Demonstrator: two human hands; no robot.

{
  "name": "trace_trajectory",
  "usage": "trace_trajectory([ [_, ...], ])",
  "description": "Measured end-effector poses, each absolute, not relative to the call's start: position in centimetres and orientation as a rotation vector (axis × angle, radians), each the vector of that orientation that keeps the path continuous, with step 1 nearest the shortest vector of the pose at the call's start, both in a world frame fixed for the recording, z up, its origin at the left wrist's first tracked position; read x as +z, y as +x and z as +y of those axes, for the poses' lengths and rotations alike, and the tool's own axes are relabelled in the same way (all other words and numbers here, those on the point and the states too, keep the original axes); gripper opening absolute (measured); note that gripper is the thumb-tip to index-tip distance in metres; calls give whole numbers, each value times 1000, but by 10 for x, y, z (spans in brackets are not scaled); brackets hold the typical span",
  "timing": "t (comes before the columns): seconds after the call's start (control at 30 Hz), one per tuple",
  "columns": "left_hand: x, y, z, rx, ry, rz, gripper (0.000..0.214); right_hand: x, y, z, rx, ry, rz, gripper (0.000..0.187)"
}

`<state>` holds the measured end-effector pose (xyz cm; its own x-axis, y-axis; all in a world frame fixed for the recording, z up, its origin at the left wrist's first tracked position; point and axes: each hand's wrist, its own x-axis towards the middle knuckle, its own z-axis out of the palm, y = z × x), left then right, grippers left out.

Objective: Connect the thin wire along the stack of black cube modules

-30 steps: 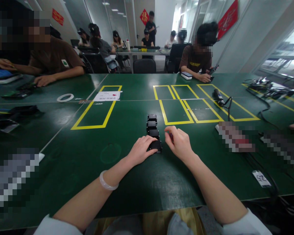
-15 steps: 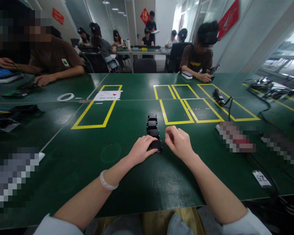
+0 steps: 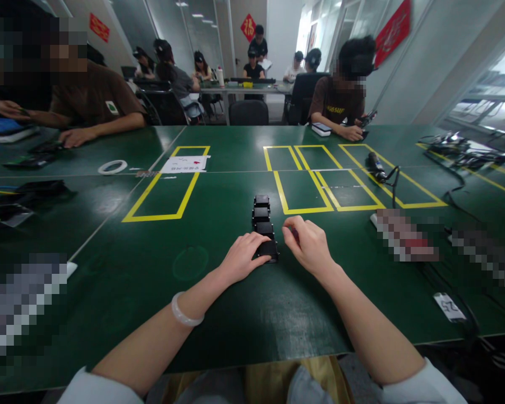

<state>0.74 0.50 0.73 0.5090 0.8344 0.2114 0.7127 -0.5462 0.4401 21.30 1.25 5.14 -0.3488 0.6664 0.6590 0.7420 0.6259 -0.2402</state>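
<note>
A row of several small black boxes (image 3: 261, 216) runs away from me on the green table (image 3: 219, 303). My left hand (image 3: 242, 258) lies over the nearest black box (image 3: 267, 249), fingers curled round its left side. My right hand (image 3: 309, 244) hovers just right of the row, fingers curled in a loose pinch round a small dark reddish thing I cannot make out.
Yellow tape rectangles (image 3: 320, 179) mark the table beyond the boxes. A white tape roll (image 3: 111, 167) and a paper sheet (image 3: 184, 164) lie at the far left, a black tool with cable (image 3: 376, 168) at the right. Other people sit round the table.
My right hand has shifted slightly toward the row of boxes. My left hand and the boxes have stayed in place.
</note>
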Motion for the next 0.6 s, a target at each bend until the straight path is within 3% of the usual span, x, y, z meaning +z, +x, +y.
trace_trajectory([
  [0.6, 7, 8, 6, 584, 2457, 1298, 34, 52, 212, 14, -129, -1087, -2079, 13],
])
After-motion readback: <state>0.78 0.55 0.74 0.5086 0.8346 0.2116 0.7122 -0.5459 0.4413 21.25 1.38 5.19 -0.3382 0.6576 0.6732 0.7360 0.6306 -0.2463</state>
